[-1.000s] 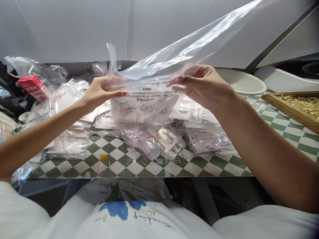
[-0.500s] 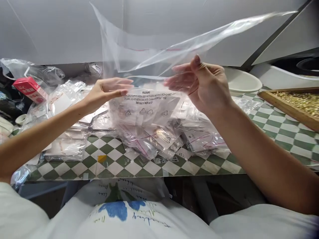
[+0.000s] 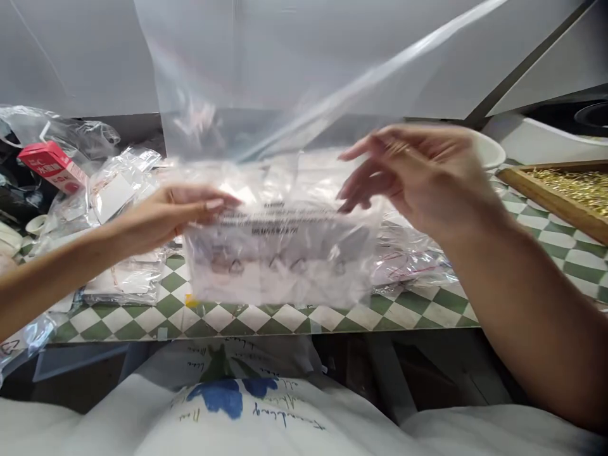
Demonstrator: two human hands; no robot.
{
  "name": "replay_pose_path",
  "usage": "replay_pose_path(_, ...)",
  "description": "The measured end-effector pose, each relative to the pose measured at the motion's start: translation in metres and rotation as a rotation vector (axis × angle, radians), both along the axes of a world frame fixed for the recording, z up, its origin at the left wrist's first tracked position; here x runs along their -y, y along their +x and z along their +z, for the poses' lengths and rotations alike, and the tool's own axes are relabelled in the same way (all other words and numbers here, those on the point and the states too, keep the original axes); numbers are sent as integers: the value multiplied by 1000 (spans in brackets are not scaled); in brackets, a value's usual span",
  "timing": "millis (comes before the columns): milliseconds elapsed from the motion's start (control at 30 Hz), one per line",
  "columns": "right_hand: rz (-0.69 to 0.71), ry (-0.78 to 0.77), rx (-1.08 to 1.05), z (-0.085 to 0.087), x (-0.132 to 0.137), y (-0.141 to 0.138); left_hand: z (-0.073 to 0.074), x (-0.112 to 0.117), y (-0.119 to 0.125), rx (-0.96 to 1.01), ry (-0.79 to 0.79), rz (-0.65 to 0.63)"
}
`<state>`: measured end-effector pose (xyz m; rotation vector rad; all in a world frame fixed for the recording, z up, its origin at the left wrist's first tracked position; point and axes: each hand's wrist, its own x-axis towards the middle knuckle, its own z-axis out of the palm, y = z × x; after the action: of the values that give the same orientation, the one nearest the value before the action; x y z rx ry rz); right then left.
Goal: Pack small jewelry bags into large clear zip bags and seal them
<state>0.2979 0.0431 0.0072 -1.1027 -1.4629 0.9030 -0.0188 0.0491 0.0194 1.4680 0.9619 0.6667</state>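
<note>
A large clear plastic bag (image 3: 280, 253) with black warning text and triangle recycling marks hangs in the air over the table, its upper part billowing high and blurred. My left hand (image 3: 175, 212), fingers close together, lies at the bag's left side, and I cannot tell whether it grips the film. My right hand (image 3: 413, 171) is above the bag's upper right, fingers apart and blurred, with no film clearly between them. The bag hides most of the heap behind it.
Small zip bags with white cards (image 3: 123, 285) lie heaped on a green-and-white checkered table (image 3: 266, 320). A red-and-white carton (image 3: 52, 166) stands at the left. A white basin (image 3: 489, 152) and a wooden tray of small gold pieces (image 3: 555, 196) are at the right.
The bag has dropped lower and its upper part has opened wider. My left hand has moved down along its side, and my right hand has moved right, away from it.
</note>
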Motion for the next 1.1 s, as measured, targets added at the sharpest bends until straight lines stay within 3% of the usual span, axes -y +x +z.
replay_pose_path(100, 66, -239, 3, -13, 1, -2, -29, 11, -15, -94, -205, 3)
replay_pose_path(200, 18, -202, -3, -18, -7, -10, -39, 5, -21, -65, -163, 8)
replay_pose_path(400, -95, -48, 2, -15, -42, -4, -30, -28, -14, 107, 77, 163)
replay_pose_path(533, -315, 294, 196, -5, -55, -15, -33, -34, -10, 139, 102, 260)
replay_pose_path(600, -232, 402, 353, 4, -53, -37, -36, -34, -9, 131, 149, 279)
replay_pose_path(700, 64, 482, 522, 12, -51, -83, -38, -33, -7, 129, 259, 308)
replay_pose_path(767, 161, 542, 575, 11, -56, -112, -39, -32, -6, 136, 323, 297)
replay_pose_path(900, 222, 591, 592, -1, -76, -141, -38, -32, -5, 165, 404, 267)
replay_pose_path(1100, 210, 552, 545, -5, -80, -143, -34, -30, -5, 105, 403, 269)
